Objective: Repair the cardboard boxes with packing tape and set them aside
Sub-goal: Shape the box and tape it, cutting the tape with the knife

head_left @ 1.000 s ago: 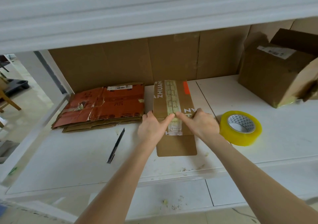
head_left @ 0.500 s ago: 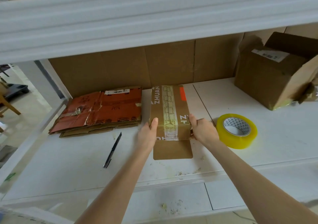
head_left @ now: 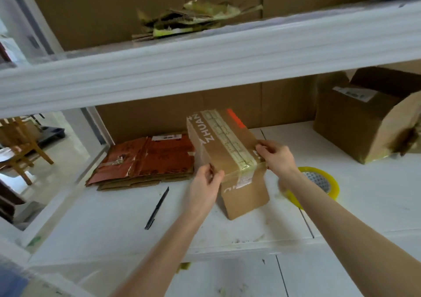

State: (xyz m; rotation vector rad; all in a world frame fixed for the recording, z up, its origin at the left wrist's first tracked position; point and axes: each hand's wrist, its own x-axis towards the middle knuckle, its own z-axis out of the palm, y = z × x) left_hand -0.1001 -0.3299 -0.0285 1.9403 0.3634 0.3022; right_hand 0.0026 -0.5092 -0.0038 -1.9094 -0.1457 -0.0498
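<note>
The cardboard box carries the white letters "ZHUAN" along the left of its top, and more white marks on its near end are too cut off to read. The sticker on that end, the white label on the flattened red carton and the printed label on the big box at the right are all too blurred to read
</note>
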